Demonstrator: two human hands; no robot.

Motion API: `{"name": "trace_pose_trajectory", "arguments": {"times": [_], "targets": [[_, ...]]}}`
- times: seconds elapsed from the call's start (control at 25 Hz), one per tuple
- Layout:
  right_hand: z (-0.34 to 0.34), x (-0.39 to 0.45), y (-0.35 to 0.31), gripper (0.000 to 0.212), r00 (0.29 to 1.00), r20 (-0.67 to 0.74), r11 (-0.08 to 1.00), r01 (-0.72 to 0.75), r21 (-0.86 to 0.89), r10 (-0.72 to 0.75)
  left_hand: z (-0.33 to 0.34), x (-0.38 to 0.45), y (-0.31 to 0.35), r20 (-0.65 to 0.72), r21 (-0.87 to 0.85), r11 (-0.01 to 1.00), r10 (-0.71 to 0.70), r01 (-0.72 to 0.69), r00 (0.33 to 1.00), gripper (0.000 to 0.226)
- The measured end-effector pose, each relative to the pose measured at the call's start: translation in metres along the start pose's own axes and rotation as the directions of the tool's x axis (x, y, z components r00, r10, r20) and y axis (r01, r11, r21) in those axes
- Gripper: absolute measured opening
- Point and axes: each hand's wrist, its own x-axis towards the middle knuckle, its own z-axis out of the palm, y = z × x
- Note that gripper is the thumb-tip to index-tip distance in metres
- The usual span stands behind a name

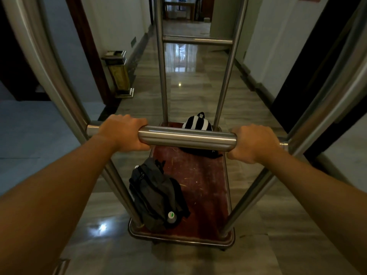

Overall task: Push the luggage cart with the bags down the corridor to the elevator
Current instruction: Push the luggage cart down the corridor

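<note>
The luggage cart (200, 183), carrying a grey backpack (156, 193) and a striped bag (196, 124) half hidden behind its handle bar (186, 137), stands on glossy marble floor (190, 76) mid-corridor, left hand (124, 132) and right hand (253, 142) clenched around the bar, an ashtray bin (118, 72) by the left wall, the far end dim.

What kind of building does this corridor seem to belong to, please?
Probably a hotel. Both hands, left and right, grip a bellhop-style luggage cart on a polished marble floor, with a standing ash bin by the wall.
</note>
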Motion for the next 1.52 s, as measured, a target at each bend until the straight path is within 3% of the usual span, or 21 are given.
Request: {"name": "trace_pose_trajectory", "arguments": {"times": [0.52, 0.92, 1.32, 1.52], "targets": [[-0.008, 0.208, -0.116, 0.046, 0.970, 0.038, 0.969, -0.236, -0.074, 0.239, 0.032, 0.189, -0.209, 0.065, -0.018, 0.982, 0.188, -0.188, 0.980, 0.048], [0.008, 0.365, -0.185, 0.039, 0.933, 0.026, 0.931, -0.354, -0.090, 0.358, 0.059, 0.329, -0.348, 0.021, -0.112, 0.937, 0.334, -0.330, 0.942, 0.040], [0.020, 0.528, -0.241, 0.038, 0.873, -0.017, 0.870, -0.487, -0.079, 0.487, 0.088, 0.488, -0.476, -0.046, -0.094, 0.894, 0.436, -0.438, 0.899, 0.053], [0.023, 0.608, -0.277, 0.038, 0.846, -0.019, 0.843, -0.532, -0.077, 0.532, 0.098, 0.561, -0.539, -0.064, -0.091, 0.862, 0.495, -0.499, 0.866, 0.049]]}}
